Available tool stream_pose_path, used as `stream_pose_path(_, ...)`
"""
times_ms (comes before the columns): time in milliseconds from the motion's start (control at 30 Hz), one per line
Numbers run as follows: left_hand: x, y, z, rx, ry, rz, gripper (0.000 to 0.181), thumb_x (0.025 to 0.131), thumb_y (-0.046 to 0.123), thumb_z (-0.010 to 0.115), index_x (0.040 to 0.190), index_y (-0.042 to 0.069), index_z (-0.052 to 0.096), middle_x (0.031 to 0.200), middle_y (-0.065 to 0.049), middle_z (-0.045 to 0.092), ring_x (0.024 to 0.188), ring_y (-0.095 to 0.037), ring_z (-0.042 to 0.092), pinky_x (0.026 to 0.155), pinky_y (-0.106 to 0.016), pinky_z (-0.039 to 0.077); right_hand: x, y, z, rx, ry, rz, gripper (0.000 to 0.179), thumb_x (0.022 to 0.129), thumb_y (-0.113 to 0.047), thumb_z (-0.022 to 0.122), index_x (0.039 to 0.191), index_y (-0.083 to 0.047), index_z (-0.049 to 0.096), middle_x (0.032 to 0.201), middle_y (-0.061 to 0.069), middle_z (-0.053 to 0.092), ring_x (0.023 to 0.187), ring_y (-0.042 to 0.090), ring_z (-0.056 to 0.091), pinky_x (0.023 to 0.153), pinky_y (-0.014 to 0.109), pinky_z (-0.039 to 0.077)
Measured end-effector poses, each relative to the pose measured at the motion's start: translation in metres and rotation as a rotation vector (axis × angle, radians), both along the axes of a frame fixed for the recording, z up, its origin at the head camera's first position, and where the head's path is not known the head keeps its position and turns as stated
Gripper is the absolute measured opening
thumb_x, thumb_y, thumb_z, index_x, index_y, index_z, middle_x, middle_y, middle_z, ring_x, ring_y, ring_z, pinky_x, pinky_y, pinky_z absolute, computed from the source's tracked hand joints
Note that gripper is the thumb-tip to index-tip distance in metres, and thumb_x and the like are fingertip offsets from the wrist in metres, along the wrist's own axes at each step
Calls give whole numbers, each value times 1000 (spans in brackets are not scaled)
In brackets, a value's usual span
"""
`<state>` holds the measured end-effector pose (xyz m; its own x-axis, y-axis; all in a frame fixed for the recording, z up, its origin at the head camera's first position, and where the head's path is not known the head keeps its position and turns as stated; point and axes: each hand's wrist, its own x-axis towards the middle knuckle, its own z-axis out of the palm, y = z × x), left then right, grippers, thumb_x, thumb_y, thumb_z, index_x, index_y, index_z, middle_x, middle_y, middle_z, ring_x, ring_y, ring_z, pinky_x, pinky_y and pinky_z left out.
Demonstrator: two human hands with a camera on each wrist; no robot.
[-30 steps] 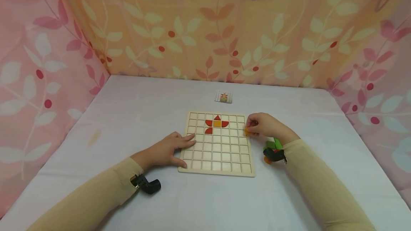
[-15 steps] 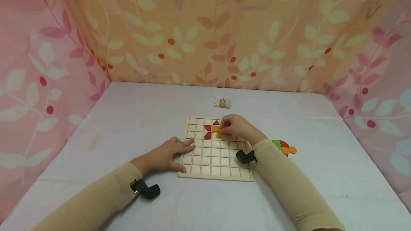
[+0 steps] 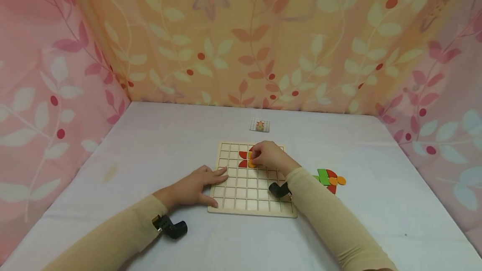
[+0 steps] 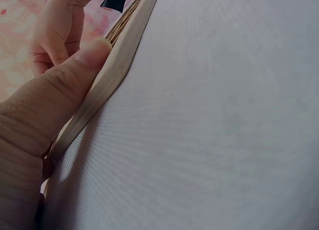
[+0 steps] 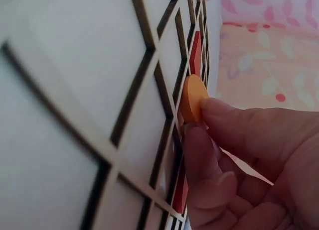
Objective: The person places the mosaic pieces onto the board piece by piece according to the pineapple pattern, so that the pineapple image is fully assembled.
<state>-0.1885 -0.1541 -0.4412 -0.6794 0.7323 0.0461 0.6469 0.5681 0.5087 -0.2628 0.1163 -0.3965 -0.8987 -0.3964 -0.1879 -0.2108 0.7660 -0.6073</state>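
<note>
The right hand pinches an orange disc between thumb and fingers. In the right wrist view the disc tilts against a cell of the wooden grid board. Just left of it lie two red quarter-round pieces, an upper one and a lower one. The hand covers much of the other pieces near the board's top. Spread over the board's left edge, the left hand rests with fingers extended. Its thumb presses on the rim near the corner.
To the right of the board lies a group of loose flat pieces: green pieces, red pieces and orange discs. A small pattern card lies beyond the board. Floral curtains stand behind the white tabletop.
The right hand has carried the orange disc leftward from the board's right edge to a cell beside the lower red piece. The left hand has stayed on the board.
</note>
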Motion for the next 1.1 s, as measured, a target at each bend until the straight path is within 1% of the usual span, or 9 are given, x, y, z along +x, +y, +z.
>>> stream_pose_path(200,-2,0,-2,10,16,-5,82,69,60,65,138,22,43,147,5,28,90,-7,35,78,-24,33,0,0,-3,-8,2,-10,12,77,-15,73,71,-14,63,75,-1,58,71,16,49,62,28,40)
stream_pose_path(367,-2,0,-2,-1,16,-6,82,69,61,65,138,22,42,148,5,27,90,-7,35,78,-24,33,2,-1,-2,12,10,9,10,77,-14,73,72,-14,64,77,-1,59,72,17,50,64,29,41)
stream_pose_path(500,-3,0,-1,0,17,-3,83,69,60,66,138,21,42,148,4,27,90,-7,35,78,-24,33,3,-5,1,56,61,34,10,78,-14,72,72,-13,64,75,-2,59,73,16,50,69,30,41)
stream_pose_path(600,-2,-1,1,6,5,4,82,69,58,67,138,21,42,148,4,27,91,-7,35,78,-24,33,3,-7,2,86,99,63,9,78,-12,71,73,-13,63,74,-2,59,73,16,50,70,30,41)
stream_pose_path(733,-1,-1,0,2,-13,6,83,69,58,67,138,21,42,148,5,26,91,-7,35,78,-24,33,2,-9,1,113,114,111,6,77,-10,70,76,-14,65,74,-3,59,73,15,51,69,30,42)
stream_pose_path(900,-1,-1,-1,-4,-5,4,83,69,59,66,138,22,42,148,6,26,91,-7,35,78,-24,33,2,-7,1,139,133,147,8,78,-10,69,76,-17,68,76,-6,60,75,13,52,70,29,43)
stream_pose_path(1100,-3,0,0,0,13,3,82,69,61,65,138,22,43,148,6,27,91,-7,35,77,-23,34,3,-4,6,135,107,132,3,78,-13,71,79,-13,69,79,-4,62,76,14,54,73,31,45)
